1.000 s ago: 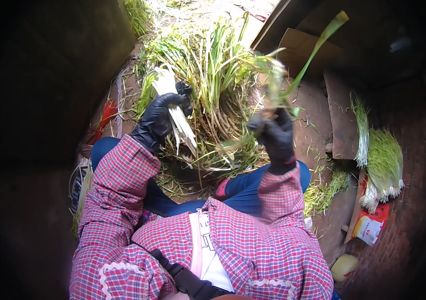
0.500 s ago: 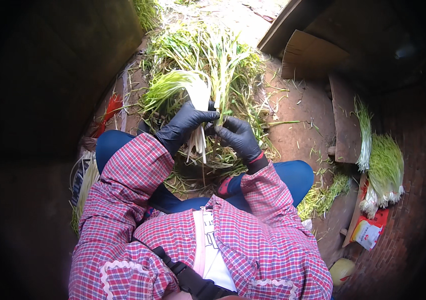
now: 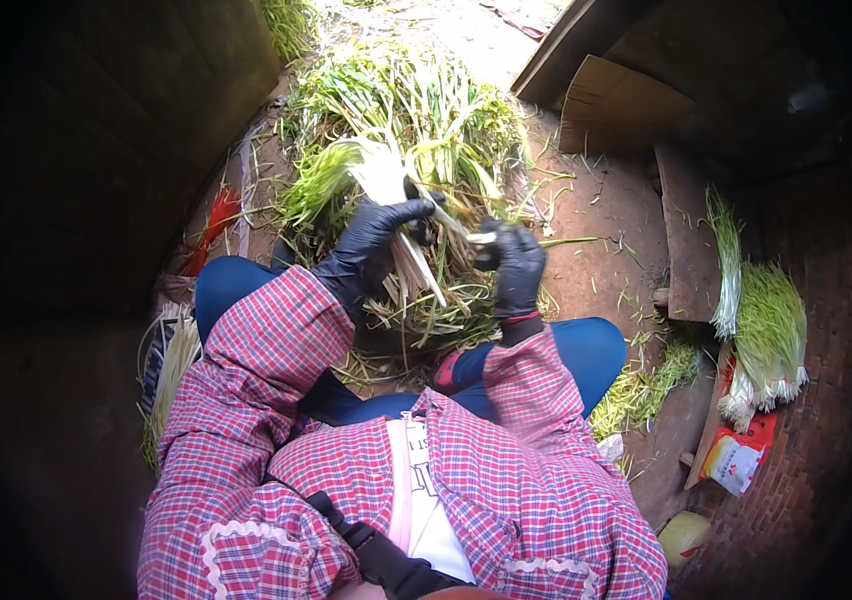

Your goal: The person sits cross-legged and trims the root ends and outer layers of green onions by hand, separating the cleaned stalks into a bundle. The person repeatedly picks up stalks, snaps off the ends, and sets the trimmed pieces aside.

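Observation:
In its black glove, my left hand (image 3: pixel 368 245) is closed around a bunch of long greens (image 3: pixel 379 175), chive-like stalks. Their white stems point down toward me; the yellow-green tops fan out to the far left. Just right of it, my right hand (image 3: pixel 518 268), also gloved in black, is closed with a pale stalk (image 3: pixel 481 238) pinched between thumb and fingers. That stalk reaches toward the left hand; its far part is blurred. Beneath and beyond both hands lies a big heap of loose greens (image 3: pixel 406 90).
Tied bundles of greens (image 3: pixel 771 335) with white root ends lie at the right, beside a red-and-white packet (image 3: pixel 741 455). A cardboard flap (image 3: pixel 616 105) stands at the far right. Red plastic strips (image 3: pixel 221 222) lie to the left. Scraps (image 3: pixel 651 385) litter the ground by my right knee.
My right hand has moved right, away from the left hand, drawing a stalk with it. The bunch in my left hand has tilted slightly leftward.

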`<state>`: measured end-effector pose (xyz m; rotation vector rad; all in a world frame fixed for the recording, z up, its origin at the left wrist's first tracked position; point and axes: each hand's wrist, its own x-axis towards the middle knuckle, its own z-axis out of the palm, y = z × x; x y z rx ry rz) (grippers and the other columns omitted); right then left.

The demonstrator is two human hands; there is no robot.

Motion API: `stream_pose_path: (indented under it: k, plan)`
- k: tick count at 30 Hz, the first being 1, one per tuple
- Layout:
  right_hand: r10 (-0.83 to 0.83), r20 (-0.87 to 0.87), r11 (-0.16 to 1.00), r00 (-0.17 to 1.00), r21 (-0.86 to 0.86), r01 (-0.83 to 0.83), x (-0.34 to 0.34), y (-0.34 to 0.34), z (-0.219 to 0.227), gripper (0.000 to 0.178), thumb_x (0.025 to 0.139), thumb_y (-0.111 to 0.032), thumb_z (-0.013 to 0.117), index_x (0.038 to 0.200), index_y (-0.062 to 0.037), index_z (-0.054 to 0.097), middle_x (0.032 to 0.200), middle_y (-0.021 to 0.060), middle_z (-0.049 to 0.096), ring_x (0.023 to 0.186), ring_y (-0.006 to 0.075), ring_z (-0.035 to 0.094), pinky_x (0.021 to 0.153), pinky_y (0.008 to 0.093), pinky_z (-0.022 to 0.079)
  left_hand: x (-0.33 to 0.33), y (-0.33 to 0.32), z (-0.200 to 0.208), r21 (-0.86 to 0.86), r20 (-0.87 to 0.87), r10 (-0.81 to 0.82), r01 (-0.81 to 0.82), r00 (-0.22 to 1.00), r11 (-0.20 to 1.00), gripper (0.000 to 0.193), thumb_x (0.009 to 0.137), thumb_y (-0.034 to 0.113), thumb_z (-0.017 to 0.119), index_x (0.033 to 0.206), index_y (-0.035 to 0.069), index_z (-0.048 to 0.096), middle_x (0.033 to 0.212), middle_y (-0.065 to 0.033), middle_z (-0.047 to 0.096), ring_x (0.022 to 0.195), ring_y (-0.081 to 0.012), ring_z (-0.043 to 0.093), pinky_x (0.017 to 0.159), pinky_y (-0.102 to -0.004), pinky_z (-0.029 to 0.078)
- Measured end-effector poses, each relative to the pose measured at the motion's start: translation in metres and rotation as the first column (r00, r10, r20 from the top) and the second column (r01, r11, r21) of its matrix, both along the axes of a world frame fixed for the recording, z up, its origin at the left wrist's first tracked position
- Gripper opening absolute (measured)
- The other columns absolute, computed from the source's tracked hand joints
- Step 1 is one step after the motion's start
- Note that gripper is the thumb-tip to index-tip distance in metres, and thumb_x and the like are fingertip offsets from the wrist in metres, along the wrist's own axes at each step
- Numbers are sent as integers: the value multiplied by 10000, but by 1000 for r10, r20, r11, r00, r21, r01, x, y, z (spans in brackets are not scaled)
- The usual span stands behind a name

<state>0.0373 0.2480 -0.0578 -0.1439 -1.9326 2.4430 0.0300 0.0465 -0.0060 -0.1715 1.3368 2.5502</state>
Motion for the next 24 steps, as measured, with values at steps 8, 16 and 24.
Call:
stream_pose_path:
  k: [8, 16, 24]
  plan:
    - [36, -32, 812, 999, 584, -11, -27, 77, 32, 166, 848, -142, 601, 822, 19, 637, 626, 14, 595, 495, 64, 509, 461, 215, 422, -7, -10, 5, -81, -125, 127, -137, 984, 987, 201, 732, 9, 680, 896, -7, 565, 775, -71, 619, 583, -126, 568, 508, -238, 466]
    - [103, 54, 988, 993, 110, -108, -39, -20, 68, 108, 813, -162, 653, 811, -54, 649, 591, -39, 538, 450, 23, 418, 395, 162, 298, -1, 0, -11, -151, -66, 71, -81, 995, 985, 263, 703, -33, 697, 918, -20, 547, 732, -73, 594, 587, -153, 588, 518, -256, 498]
    - [-142, 24, 945, 990, -293, 143, -52, 52, 73, 102, 838, -80, 573, 868, 6, 619, 631, -18, 539, 479, 15, 465, 411, 131, 369, -8, -43, 3, -206, 86, 125, -105, 988, 973, 326, 732, 63, 712, 1012, -4, 559, 825, -70, 636, 579, -129, 585, 497, -241, 498]
